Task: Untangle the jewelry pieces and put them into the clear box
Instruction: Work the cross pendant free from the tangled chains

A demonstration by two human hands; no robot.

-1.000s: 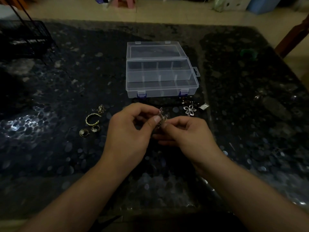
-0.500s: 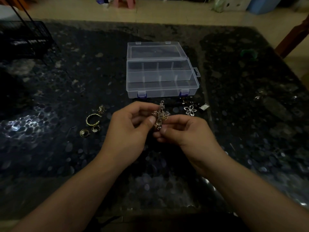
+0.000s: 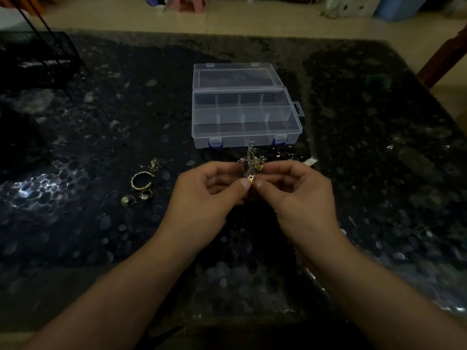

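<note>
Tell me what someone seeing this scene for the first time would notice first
The eye lands on the tangled jewelry cluster pinched between the left hand and the right hand, raised at the centre of the dark table. Just beyond it the clear box lies open, its visible compartments empty. Gold rings lie on the table left of the hands.

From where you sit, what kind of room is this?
Probably a room in a home: a dark stone-patterned table on a pale tiled floor, with a pink stool and blue bin behind it, and a wooden chair alongside.
</note>
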